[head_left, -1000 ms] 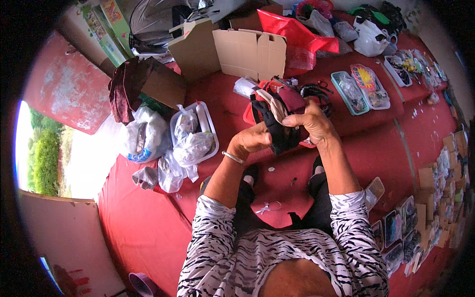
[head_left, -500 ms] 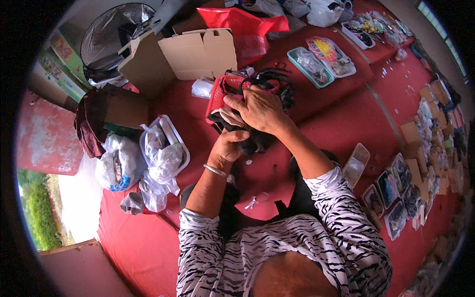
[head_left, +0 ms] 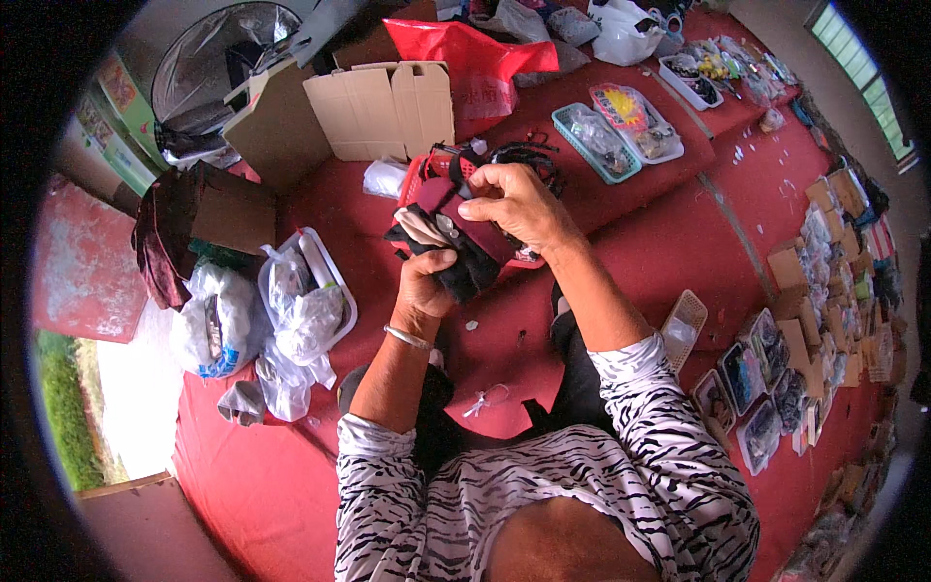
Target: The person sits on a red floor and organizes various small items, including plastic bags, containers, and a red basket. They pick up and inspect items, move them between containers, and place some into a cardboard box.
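Both hands raised at frame centre, above red basket (head_left: 427,175). Left hand (head_left: 427,286) closed round lower end of dark cloth bundle (head_left: 456,242); right hand (head_left: 519,199) pinches top, from 2 o'clock. Bundle long axis roughly 11–5 o'clock. Left hand nearer body.

Black, maroon (perhaps beige) cloth bundle (head_left: 456,242); red floor (head_left: 659,242).

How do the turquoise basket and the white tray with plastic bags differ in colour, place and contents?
The turquoise basket is blue-green and lies ahead to the person's right; the white tray is white and lies to the person's left. The turquoise basket holds a few small clear packets, while the white tray carries bulky, crumpled plastic bags rising above its rim. Both are rectangular, sit on the red carpet, and neither hand touches them.
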The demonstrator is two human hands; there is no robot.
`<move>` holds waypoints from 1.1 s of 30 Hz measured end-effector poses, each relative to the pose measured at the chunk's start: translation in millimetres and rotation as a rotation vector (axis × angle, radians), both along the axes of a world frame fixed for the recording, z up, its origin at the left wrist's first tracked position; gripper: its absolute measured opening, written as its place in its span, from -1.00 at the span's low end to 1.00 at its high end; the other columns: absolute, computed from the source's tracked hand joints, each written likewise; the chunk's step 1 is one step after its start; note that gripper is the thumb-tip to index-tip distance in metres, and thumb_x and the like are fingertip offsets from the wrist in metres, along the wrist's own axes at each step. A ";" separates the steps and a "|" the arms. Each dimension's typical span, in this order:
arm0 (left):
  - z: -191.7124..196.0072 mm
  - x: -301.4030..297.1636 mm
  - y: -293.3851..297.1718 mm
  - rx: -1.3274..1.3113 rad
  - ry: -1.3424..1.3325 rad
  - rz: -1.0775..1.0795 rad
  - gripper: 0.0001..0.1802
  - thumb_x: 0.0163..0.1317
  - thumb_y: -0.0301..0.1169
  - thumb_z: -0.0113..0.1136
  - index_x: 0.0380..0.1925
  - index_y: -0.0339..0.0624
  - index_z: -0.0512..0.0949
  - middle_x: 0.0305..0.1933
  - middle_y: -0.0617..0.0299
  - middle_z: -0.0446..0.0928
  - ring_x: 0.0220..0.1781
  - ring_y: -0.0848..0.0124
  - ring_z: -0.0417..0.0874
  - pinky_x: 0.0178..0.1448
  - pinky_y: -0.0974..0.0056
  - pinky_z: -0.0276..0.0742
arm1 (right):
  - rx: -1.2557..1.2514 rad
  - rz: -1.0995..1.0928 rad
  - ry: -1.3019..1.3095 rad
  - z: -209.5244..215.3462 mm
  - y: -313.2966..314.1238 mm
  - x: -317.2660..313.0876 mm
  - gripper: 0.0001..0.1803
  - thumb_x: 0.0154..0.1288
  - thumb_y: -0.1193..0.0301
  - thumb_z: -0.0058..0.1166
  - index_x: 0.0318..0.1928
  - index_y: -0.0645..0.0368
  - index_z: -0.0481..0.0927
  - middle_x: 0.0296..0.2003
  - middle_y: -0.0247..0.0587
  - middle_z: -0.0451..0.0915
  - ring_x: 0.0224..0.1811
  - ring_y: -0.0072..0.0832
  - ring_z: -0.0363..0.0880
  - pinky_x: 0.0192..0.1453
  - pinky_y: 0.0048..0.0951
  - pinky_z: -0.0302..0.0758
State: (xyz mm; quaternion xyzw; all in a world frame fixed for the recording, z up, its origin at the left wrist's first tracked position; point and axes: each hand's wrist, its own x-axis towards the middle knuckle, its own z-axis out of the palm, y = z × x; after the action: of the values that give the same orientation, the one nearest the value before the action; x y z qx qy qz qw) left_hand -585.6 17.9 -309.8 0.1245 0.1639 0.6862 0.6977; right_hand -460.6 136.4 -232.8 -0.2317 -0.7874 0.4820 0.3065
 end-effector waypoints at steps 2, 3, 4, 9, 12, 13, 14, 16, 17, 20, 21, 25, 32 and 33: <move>-4.7 -1.3 0.3 0.013 0.019 0.006 -0.47 -0.16 -0.56 0.13 -0.05 -0.27 0.40 -0.13 0.07 0.53 -0.07 0.11 0.57 0.10 0.02 0.48 | -0.087 -0.022 0.003 8.8 -8.0 -0.3 -0.72 -0.09 0.37 0.26 -0.42 0.34 0.55 -0.51 -0.17 0.60 -0.45 -0.52 0.51 -0.29 -0.42 0.44; -7.7 -3.1 0.9 0.029 0.033 0.018 -0.47 -0.17 -0.56 0.16 -0.06 -0.26 0.41 -0.14 0.08 0.53 -0.08 0.12 0.57 0.10 0.03 0.49 | -0.131 -0.033 0.005 11.1 -12.7 -0.5 -0.73 -0.09 0.38 0.25 -0.43 0.34 0.55 -0.51 -0.17 0.60 -0.45 -0.52 0.51 -0.29 -0.42 0.44; -10.7 -5.7 1.3 0.044 0.046 0.030 -0.48 -0.17 -0.56 0.18 -0.06 -0.26 0.41 -0.16 0.08 0.53 -0.09 0.12 0.58 0.09 0.04 0.49 | -0.100 -0.061 0.052 11.5 -16.2 -2.0 -0.75 -0.05 0.37 0.23 -0.46 0.32 0.53 -0.56 -0.17 0.57 -0.51 -0.52 0.48 -0.35 -0.39 0.41; 6.7 -6.4 -0.9 0.103 0.030 0.019 -0.37 -0.17 -0.55 0.23 0.04 -0.23 0.37 -0.06 0.08 0.51 -0.02 0.12 0.54 0.14 0.06 0.44 | 0.143 -0.108 0.055 6.2 -11.2 -5.7 -0.78 0.16 0.37 0.10 -0.45 0.31 0.49 -0.64 -0.15 0.49 -0.58 -0.55 0.41 -0.44 -0.35 0.33; 23.3 -1.0 -4.2 0.157 -0.011 0.086 -0.20 -0.22 -0.48 0.25 0.17 -0.21 0.25 0.14 0.09 0.41 0.18 0.09 0.41 0.31 0.03 0.27 | 0.039 -0.128 0.111 9.1 -8.2 -2.1 -0.75 0.23 0.36 0.04 -0.45 0.33 0.50 -0.64 -0.23 0.48 -0.57 -0.59 0.41 -0.46 -0.43 0.33; 25.2 -2.2 -5.6 0.172 -0.014 0.092 -0.16 -0.23 -0.46 0.25 0.19 -0.21 0.23 0.17 0.10 0.38 0.21 0.08 0.38 0.34 0.02 0.23 | 0.028 -0.135 0.139 14.0 -7.4 2.0 -0.75 0.25 0.37 0.00 -0.45 0.32 0.51 -0.61 -0.31 0.51 -0.51 -0.61 0.43 -0.37 -0.51 0.36; 33.2 -2.2 -6.6 0.184 -0.028 0.057 -0.11 -0.25 -0.40 0.26 0.23 -0.20 0.18 0.21 0.08 0.35 0.24 0.07 0.35 0.37 0.00 0.19 | -0.043 -0.133 0.190 13.0 -3.5 5.6 -0.76 0.26 0.37 -0.02 -0.45 0.30 0.52 -0.58 -0.32 0.52 -0.48 -0.61 0.44 -0.31 -0.53 0.37; 43.9 -1.2 -8.3 0.226 -0.031 0.104 -0.07 -0.22 -0.33 0.27 0.25 -0.21 0.14 0.22 0.06 0.33 0.28 0.06 0.30 0.40 -0.02 0.11 | -0.211 -0.110 0.246 7.7 12.0 12.3 -0.76 0.27 0.39 -0.05 -0.49 0.25 0.53 -0.52 -0.36 0.55 -0.42 -0.63 0.46 -0.19 -0.55 0.37; 48.7 -3.4 -9.7 0.253 -0.034 0.128 -0.08 -0.21 -0.31 0.28 0.25 -0.22 0.14 0.22 0.06 0.34 0.29 0.05 0.28 0.41 -0.03 0.09 | -0.324 -0.063 0.315 9.1 15.0 14.9 -0.76 0.29 0.39 -0.07 -0.50 0.22 0.51 -0.54 -0.36 0.53 -0.45 -0.63 0.44 -0.22 -0.55 0.38; 28.9 -21.3 -10.3 0.194 -0.221 0.160 -0.20 -0.14 -0.28 0.24 0.17 -0.25 0.21 0.06 0.03 0.45 0.17 0.09 0.40 0.34 -0.02 0.19 | -0.391 0.007 0.463 9.3 30.3 26.1 -0.77 0.31 0.36 -0.08 -0.47 0.16 0.50 -0.56 -0.35 0.51 -0.50 -0.59 0.44 -0.28 -0.53 0.39; 29.6 -22.0 -9.3 0.193 -0.141 0.175 -0.23 -0.13 -0.28 0.23 0.15 -0.27 0.23 0.05 0.01 0.46 0.15 0.08 0.42 0.32 -0.01 0.23 | -0.497 0.023 0.522 7.8 35.2 29.2 -0.79 0.30 0.36 -0.05 -0.45 0.17 0.51 -0.54 -0.32 0.52 -0.50 -0.58 0.45 -0.32 -0.54 0.40; 25.3 -28.6 -3.5 0.065 0.101 0.272 -0.31 -0.10 -0.30 0.18 0.10 -0.32 0.27 0.02 -0.02 0.48 0.09 0.07 0.48 0.24 0.01 0.35 | -0.669 0.028 0.531 9.4 38.7 39.2 -0.83 0.26 0.36 0.04 -0.42 0.18 0.53 -0.53 -0.33 0.53 -0.50 -0.58 0.48 -0.39 -0.59 0.42; 18.6 -24.1 -8.1 -0.077 0.687 0.165 -0.75 -0.02 -0.53 0.20 -0.30 -0.17 0.42 -0.38 0.36 0.42 -0.37 0.46 0.47 -0.23 0.34 0.41 | -0.729 0.090 0.351 22.5 8.0 22.0 -0.80 0.26 0.32 0.07 -0.41 0.19 0.56 -0.52 -0.34 0.56 -0.52 -0.62 0.52 -0.44 -0.60 0.48; 22.5 -16.3 -8.3 -0.060 0.697 0.149 -0.74 -0.02 -0.54 0.22 -0.30 -0.17 0.42 -0.37 0.37 0.41 -0.37 0.48 0.46 -0.23 0.35 0.39 | -0.721 0.122 0.298 24.8 1.2 18.5 -0.80 0.26 0.32 0.07 -0.41 0.19 0.57 -0.52 -0.34 0.56 -0.51 -0.63 0.52 -0.44 -0.60 0.49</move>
State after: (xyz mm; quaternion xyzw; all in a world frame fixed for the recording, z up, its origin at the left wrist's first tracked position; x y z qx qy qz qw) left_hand -601.9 9.6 -287.2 0.3183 0.4205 0.6464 0.5513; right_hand -442.1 137.5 -208.0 -0.2046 -0.5270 0.7732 0.2872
